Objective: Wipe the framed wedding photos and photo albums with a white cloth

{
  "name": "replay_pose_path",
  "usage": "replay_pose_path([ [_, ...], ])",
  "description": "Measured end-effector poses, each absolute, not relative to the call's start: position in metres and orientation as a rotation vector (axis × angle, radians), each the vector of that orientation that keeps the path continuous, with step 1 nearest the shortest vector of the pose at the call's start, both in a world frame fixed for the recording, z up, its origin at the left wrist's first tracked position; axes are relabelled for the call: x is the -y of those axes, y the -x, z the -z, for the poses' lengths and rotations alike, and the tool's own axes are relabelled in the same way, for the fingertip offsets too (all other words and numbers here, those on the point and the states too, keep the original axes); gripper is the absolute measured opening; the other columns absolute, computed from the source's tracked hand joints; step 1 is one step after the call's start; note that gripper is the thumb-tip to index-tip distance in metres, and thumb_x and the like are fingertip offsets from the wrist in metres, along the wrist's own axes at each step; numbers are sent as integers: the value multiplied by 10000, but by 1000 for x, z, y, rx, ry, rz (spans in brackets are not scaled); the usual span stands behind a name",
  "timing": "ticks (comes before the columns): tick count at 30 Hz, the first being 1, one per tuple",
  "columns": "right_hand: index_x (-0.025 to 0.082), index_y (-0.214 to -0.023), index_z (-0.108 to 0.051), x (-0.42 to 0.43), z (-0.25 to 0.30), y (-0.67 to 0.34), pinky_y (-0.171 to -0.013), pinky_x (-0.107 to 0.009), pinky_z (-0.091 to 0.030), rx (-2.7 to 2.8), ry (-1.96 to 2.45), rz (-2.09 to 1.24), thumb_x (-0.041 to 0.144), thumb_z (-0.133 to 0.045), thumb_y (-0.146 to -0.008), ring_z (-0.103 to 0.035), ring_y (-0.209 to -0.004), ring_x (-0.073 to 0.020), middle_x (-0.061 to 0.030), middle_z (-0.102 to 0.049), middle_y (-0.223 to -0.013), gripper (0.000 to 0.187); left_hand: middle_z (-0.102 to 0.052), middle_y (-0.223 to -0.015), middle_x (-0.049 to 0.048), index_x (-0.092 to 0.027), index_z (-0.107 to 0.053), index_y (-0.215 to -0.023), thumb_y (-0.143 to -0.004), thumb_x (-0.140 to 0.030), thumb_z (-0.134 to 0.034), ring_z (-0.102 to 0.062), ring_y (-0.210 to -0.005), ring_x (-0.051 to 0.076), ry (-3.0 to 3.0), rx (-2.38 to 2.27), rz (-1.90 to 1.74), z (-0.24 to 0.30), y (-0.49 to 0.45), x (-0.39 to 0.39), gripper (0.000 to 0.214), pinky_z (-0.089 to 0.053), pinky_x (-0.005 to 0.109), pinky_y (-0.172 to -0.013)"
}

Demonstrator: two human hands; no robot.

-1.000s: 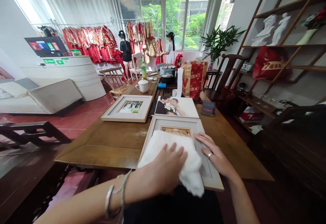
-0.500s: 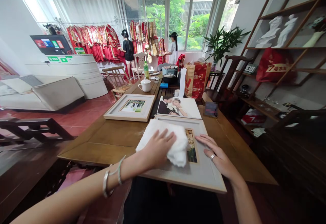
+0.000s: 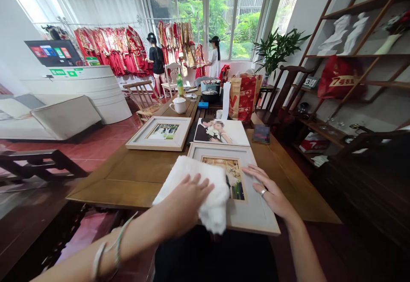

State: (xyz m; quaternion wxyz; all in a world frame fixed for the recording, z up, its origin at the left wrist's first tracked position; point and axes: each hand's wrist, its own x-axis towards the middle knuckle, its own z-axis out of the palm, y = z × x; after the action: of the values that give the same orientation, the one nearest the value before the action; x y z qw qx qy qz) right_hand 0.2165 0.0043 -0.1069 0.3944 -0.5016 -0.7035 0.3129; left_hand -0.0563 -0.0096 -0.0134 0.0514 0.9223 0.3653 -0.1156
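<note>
My left hand (image 3: 188,203) presses on a folded white towel (image 3: 200,173), its fingers bent over the cloth. The towel lies over the left part of a light wooden picture frame (image 3: 256,220) and hangs past its near edge. Part of the framed photo (image 3: 237,183) shows beside the cloth; the rest is covered. On the frame's right side rests my right hand (image 3: 269,190), fingers stretched out and lying on the pale mat, a ring on one finger. Just beyond is a flat photo print of a couple (image 3: 221,131). A second framed picture (image 3: 160,133) lies to the left.
The wooden table (image 3: 128,171) also carries a white lidded cup (image 3: 178,104), a green bottle (image 3: 180,84), a red paper bag (image 3: 245,98) and a small dark block (image 3: 261,133). Two people stand by racks of red garments (image 3: 112,51). Shelves (image 3: 358,55) line the right.
My left hand and the towel have moved left and nearer to me, uncovering more of the framed photo. My right hand stays on the frame's right side. The whole view has shifted slightly.
</note>
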Motion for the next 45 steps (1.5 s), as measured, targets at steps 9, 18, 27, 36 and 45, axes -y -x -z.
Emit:
replay_pose_path([
  [9, 298, -1222, -551, -2, 104, -213, -1114, -482, -184, 1766, 1272, -769, 214, -434, -850, -298, -1341, -234, -43, -423, -1394, 399, -238, -1481, 104, -166, -190, -1427, -621, -126, -543, -182, -1349, 327, -2678, -1084, 387, 12, 68, 56, 881, -230, 495, -1080],
  [18, 326, -1296, -472, -6, 109, -213, -1129, -489, -153, 1861, 1237, -723, 186, -399, -869, -221, -1375, -211, -4, -386, -1436, 455, -212, -1470, 180, -96, -220, -1386, -656, -69, -497, -109, -1365, 313, -2904, -1337, 70, 38, 39, -63, 781, -144, 485, -1086],
  [27, 319, -1341, -410, -7, 109, -212, -1132, -501, -155, 1874, 1249, -649, 176, -393, -866, -228, -1371, -198, 1, -362, -1452, 496, -220, -1471, 170, -125, -212, -1399, -616, -79, -510, -109, -1363, 329, -2830, -1184, 266, 29, 46, 6, 839, -125, 529, -1085],
  [36, 321, -1322, -443, -8, 112, -212, -1122, -525, -171, 1878, 1238, -650, 202, -409, -861, -256, -1357, -225, -5, -410, -1422, 477, -185, -1500, 61, -180, -178, -1426, -542, -56, -439, -125, -1376, 205, -2685, -993, 244, 12, 66, 35, 930, -146, 413, -1119],
  [45, 312, -1305, -466, -7, 109, -210, -1126, -524, -158, 1885, 1256, -679, 178, -396, -859, -230, -1367, -221, -4, -406, -1425, 471, -190, -1485, 160, -90, -198, -1401, -647, -43, -455, -125, -1372, 251, -2826, -1499, -48, 43, 47, -74, 798, -140, 438, -1097],
])
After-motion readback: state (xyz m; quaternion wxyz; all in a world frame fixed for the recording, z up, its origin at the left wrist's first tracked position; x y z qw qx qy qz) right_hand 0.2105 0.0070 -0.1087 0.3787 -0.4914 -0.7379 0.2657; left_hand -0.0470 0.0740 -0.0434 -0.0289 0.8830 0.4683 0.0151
